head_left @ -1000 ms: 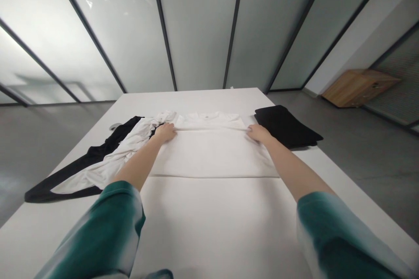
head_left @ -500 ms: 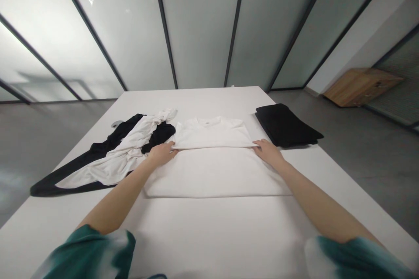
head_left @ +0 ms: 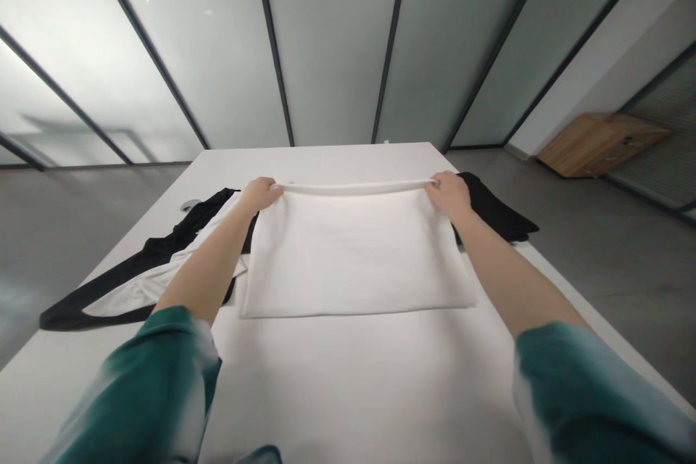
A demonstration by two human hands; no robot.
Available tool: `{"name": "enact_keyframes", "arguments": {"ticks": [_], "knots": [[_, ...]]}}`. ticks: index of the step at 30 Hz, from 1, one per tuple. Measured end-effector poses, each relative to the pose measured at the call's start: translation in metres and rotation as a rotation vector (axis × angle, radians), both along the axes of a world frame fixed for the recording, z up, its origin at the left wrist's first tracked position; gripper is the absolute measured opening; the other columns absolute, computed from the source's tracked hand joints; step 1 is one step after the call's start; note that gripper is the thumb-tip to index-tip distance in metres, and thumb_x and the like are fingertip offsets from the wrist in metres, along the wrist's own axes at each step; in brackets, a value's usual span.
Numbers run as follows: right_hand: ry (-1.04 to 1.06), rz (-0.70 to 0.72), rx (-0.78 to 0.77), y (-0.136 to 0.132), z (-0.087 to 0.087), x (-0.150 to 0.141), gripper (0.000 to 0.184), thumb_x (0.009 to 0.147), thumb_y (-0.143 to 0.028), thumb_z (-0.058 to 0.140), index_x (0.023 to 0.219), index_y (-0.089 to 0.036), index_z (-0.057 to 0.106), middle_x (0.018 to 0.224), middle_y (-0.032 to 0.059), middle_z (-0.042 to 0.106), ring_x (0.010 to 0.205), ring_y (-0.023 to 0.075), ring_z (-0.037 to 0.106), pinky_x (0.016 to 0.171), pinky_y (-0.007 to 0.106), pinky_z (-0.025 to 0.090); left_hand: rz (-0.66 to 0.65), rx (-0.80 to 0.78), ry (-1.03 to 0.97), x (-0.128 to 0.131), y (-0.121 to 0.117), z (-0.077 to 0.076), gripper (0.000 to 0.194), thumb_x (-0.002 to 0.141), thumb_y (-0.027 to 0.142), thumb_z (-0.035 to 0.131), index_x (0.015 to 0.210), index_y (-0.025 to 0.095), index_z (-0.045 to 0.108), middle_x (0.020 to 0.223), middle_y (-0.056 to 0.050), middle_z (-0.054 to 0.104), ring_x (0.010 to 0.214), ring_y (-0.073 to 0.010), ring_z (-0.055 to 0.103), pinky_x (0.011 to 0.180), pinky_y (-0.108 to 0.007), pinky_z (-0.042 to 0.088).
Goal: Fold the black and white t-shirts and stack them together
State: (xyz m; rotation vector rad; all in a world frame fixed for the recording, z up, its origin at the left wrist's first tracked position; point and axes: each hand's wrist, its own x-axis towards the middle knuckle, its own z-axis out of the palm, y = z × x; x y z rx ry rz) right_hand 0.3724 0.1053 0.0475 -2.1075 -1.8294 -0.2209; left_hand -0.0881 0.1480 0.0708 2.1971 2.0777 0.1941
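Over the table [head_left: 353, 384], the left hand [head_left: 262, 193] and right hand [head_left: 450, 192] pinch the white shirt [head_left: 359, 254], its neckline now covered.

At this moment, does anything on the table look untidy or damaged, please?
On the left, the white garment lies rumpled over the black garment, untidy compared with the smooth white cloth at centre. I see no damage.

left sleeve [head_left: 141, 391]: teal-green, whitish patches | right sleeve [head_left: 592, 391]: matching (a little blurred) | both: loose, wide at opening
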Motion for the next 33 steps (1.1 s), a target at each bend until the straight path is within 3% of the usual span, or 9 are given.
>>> {"name": "enact_keyframes", "arguments": {"ticks": [3,6,11,15,20,25,29,33], "knots": [[0.019,0.013,-0.122,0.024,-0.011,-0.015,0.047,0.088,-0.028,0.048,0.131,-0.011,0.058,0.132,0.0182,0.057,0.115,0.0295,0.057,0.096,0.034,0.044,0.056,0.001,0.08,0.02,0.009,-0.013,0.051,0.084,0.035,0.048,0.131,0.015,0.055,0.135,-0.016,0.057,0.121,-0.0295,0.056,0.096,-0.035,0.046],[0.018,0.066,-0.224,0.021,-0.035,-0.028,0.06,0.088,-0.031,0.051,0.145,-0.011,0.044,0.149,0.0184,0.043,0.13,0.0305,0.047,0.104,0.036,0.04,0.013,0.002,0.165,0.035,-0.01,-0.038,0.069,0.085,0.04,0.053,0.147,0.016,0.036,0.154,-0.018,0.036,0.135,-0.0321,0.044,0.104,-0.04,0.042],[-0.026,0.14,-0.283,-0.033,-0.065,-0.041,0.056,0.093,-0.039,0.046,0.143,-0.014,0.046,0.151,0.0173,0.042,0.134,0.0334,0.043,0.109,0.043,0.036,-0.16,-0.016,0.201,0.042,-0.076,-0.077,0.072,0.092,0.053,0.043,0.151,0.013,0.032,0.159,-0.018,0.029,0.144,-0.0344,0.03,0.112,-0.045,0.032],[-0.042,0.187,-0.339,-0.093,-0.081,-0.047,0.058,0.095,-0.051,0.041,0.143,-0.02,0.048,0.154,0.0145,0.04,0.139,0.0348,0.037,0.111,0.05,0.033,-0.264,-0.061,0.173,0.038,-0.132,-0.095,0.08,0.092,0.065,0.037,0.153,0.014,0.031,0.162,-0.016,0.024,0.149,-0.0331,0.022,0.118,-0.045,0.024],[-0.088,0.167,-0.423,-0.157,-0.103,-0.048,0.073,0.091,-0.065,0.037,0.151,-0.024,0.039,0.16,0.0131,0.03,0.145,0.0392,0.026,0.112,0.06,0.026,-0.237,-0.071,0.199,0.025,-0.177,-0.106,0.09,0.086,0.075,0.039,0.155,0.018,0.029,0.164,-0.015,0.016,0.15,-0.0353,0.015,0.119,-0.052,0.018],[-0.132,0.166,-0.356,-0.19,-0.112,-0.044,0.074,0.09,-0.065,0.037,0.15,-0.023,0.04,0.16,0.0129,0.031,0.146,0.0379,0.025,0.115,0.059,0.023,-0.251,-0.057,0.203,0.013,-0.197,-0.11,0.092,0.083,0.077,0.043,0.155,0.021,0.03,0.163,-0.014,0.017,0.15,-0.0356,0.017,0.119,-0.053,0.019],[-0.132,0.196,-0.339,-0.185,-0.112,-0.041,0.072,0.09,-0.064,0.039,0.149,-0.023,0.042,0.158,0.0135,0.033,0.145,0.0371,0.027,0.114,0.057,0.025,-0.256,-0.06,0.197,0.013,-0.197,-0.11,0.093,0.081,0.077,0.046,0.155,0.023,0.031,0.163,-0.013,0.018,0.149,-0.0367,0.018,0.119,-0.054,0.018],[-0.133,0.241,-0.336,-0.147,-0.11,-0.029,0.069,0.091,-0.062,0.042,0.148,-0.022,0.044,0.158,0.0131,0.034,0.145,0.0341,0.029,0.115,0.051,0.026,-0.232,-0.073,0.194,0.025,-0.177,-0.109,0.094,0.082,0.078,0.044,0.155,0.021,0.03,0.164,-0.014,0.016,0.149,-0.0376,0.017,0.118,-0.056,0.018]]}}
